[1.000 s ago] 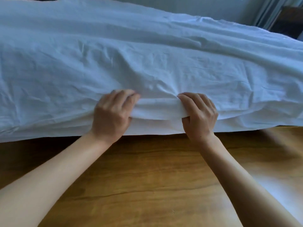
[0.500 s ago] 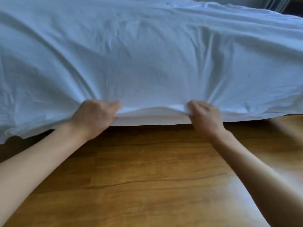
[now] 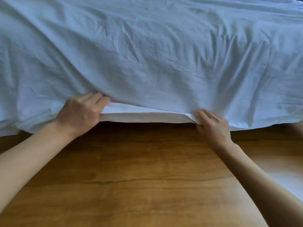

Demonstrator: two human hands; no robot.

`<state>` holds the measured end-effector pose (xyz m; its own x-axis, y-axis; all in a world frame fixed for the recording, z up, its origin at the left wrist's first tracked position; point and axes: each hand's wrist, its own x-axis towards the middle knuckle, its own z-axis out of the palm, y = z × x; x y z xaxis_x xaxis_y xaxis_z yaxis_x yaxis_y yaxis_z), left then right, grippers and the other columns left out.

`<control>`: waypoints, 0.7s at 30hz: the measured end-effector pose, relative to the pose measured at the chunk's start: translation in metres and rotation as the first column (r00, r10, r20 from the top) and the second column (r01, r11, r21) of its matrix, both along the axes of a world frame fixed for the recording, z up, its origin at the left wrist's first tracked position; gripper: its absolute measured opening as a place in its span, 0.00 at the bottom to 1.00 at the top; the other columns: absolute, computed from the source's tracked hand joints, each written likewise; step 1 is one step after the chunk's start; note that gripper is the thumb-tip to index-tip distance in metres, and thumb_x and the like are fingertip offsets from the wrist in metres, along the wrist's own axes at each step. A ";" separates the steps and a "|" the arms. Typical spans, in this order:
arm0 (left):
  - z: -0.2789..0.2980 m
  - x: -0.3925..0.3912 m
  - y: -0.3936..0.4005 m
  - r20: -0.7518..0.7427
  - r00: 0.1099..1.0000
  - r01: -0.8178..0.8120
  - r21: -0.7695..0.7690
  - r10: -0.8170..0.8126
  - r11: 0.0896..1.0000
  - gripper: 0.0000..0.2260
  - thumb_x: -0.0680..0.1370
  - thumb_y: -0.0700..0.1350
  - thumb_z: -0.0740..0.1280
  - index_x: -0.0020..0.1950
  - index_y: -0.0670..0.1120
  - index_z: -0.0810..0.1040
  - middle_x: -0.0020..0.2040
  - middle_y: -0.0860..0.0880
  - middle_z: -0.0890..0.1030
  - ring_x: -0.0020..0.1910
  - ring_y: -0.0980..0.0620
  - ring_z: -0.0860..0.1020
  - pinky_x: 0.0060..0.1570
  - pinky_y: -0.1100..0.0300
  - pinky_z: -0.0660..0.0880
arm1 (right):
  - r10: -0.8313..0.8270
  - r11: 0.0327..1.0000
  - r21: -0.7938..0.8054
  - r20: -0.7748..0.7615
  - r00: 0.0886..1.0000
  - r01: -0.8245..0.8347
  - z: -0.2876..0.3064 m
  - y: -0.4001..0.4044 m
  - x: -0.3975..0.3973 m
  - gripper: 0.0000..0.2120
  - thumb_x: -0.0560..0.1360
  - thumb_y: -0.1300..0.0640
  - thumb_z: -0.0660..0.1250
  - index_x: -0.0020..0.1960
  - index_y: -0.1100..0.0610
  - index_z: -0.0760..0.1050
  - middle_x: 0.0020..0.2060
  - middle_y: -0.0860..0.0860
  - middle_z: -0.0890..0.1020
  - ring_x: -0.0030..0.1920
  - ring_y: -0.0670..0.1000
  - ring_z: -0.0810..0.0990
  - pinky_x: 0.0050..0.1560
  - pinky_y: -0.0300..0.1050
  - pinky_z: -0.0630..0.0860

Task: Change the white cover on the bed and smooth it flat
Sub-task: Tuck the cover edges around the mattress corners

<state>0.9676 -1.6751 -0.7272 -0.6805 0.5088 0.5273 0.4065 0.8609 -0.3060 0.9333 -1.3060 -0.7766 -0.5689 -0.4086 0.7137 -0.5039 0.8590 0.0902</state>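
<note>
The white cover point(image 3: 155, 51) lies wrinkled across the whole bed and hangs over its near side. My left hand point(image 3: 80, 115) grips the cover's lower edge, fingers curled over the top of the fabric. My right hand point(image 3: 211, 126) pinches the same edge farther right, with a fold bunched between thumb and fingers. Between the two hands the edge is lifted and stretched, and a white layer point(image 3: 144, 117) shows underneath it. Creases fan out from each grip.
A wooden floor point(image 3: 139, 177) fills the lower half of the view, right up to the bed's side. A pale patch of light lies on the floor at the right edge.
My hands have moved further apart along the cover's edge, and the edge between them is now stretched taut. The view has dipped closer to the bed.
</note>
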 end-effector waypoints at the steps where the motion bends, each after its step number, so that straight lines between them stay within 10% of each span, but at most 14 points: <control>1: -0.003 0.002 -0.007 0.015 1.000 -0.018 0.002 0.018 1.000 0.12 0.70 0.36 0.58 0.46 0.38 0.80 0.37 0.42 0.78 0.32 0.40 0.78 0.22 0.56 0.70 | -0.005 1.000 0.008 -0.014 1.000 0.005 0.000 0.002 0.000 0.09 0.64 0.71 0.64 0.40 0.62 0.79 0.31 0.55 0.77 0.28 0.58 0.75 0.22 0.41 0.63; 12: -0.051 0.022 -0.015 0.053 0.998 0.046 -0.029 -0.044 0.999 0.13 0.68 0.28 0.53 0.35 0.40 0.74 0.30 0.43 0.72 0.26 0.45 0.71 0.23 0.62 0.62 | 0.080 0.983 0.157 0.113 0.990 -0.098 -0.044 0.005 -0.007 0.13 0.62 0.72 0.51 0.36 0.64 0.74 0.29 0.56 0.72 0.26 0.56 0.69 0.26 0.45 0.63; 21: -0.063 0.046 -0.060 0.256 0.966 0.031 -0.171 0.014 0.985 0.09 0.66 0.35 0.74 0.41 0.43 0.77 0.37 0.46 0.75 0.34 0.49 0.74 0.29 0.58 0.70 | 0.171 0.907 0.372 0.108 0.979 -0.199 -0.016 -0.017 -0.014 0.16 0.68 0.58 0.63 0.54 0.62 0.70 0.48 0.62 0.75 0.43 0.63 0.76 0.42 0.53 0.70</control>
<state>1.0133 -1.7347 -0.7904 -0.7764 0.5826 0.2404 0.4974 0.8007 -0.3340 0.9193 -1.3231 -0.7931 -0.5007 -0.7426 0.4447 -0.6676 0.6583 0.3477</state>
